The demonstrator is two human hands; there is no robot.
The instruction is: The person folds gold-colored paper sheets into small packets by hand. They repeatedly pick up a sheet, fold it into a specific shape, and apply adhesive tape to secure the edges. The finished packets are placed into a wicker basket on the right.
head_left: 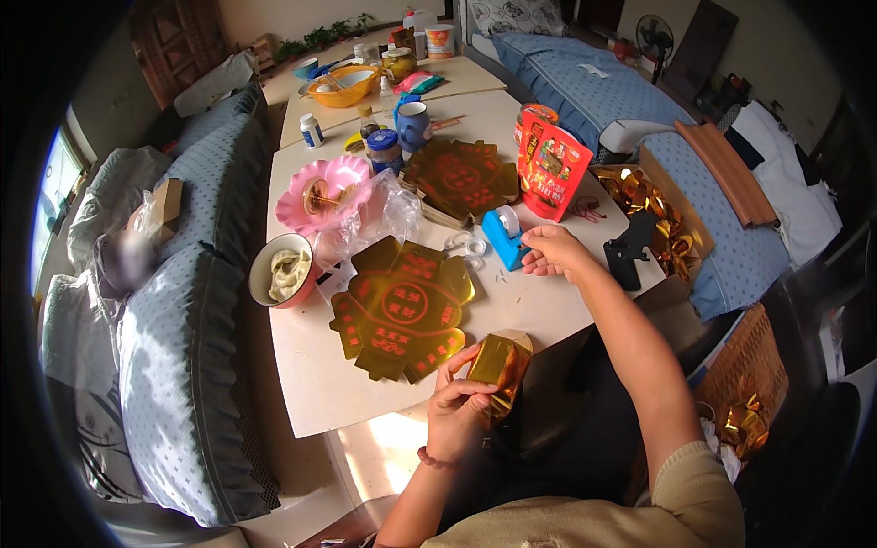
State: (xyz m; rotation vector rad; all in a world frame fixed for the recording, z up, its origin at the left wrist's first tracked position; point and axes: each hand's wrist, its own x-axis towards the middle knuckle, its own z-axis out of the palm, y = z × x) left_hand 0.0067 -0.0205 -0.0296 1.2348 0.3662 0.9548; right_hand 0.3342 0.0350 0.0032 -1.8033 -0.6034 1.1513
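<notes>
My left hand (457,411) grips a small gold foil box (501,363) above my lap, thumb on its near side. My right hand (553,253) is closed in a pinch against the near right end of a blue tape dispenser (503,239); whatever lies between the fingertips is too small to make out. A clear roll of tape (508,219) sits in the dispenser. White-handled scissors (466,245) lie just left of it. An unfolded gold cardboard box blank (402,309) with red print rests flat on the table, left of the foil box.
A stack of gold blanks (459,178) lies beyond the scissors, beside a red pouch (554,172). Farther left are a pink dish (322,194), a bowl of pale paste (285,271) and a blue mug (413,126). A carton of gold foil pieces (653,205) stands at right.
</notes>
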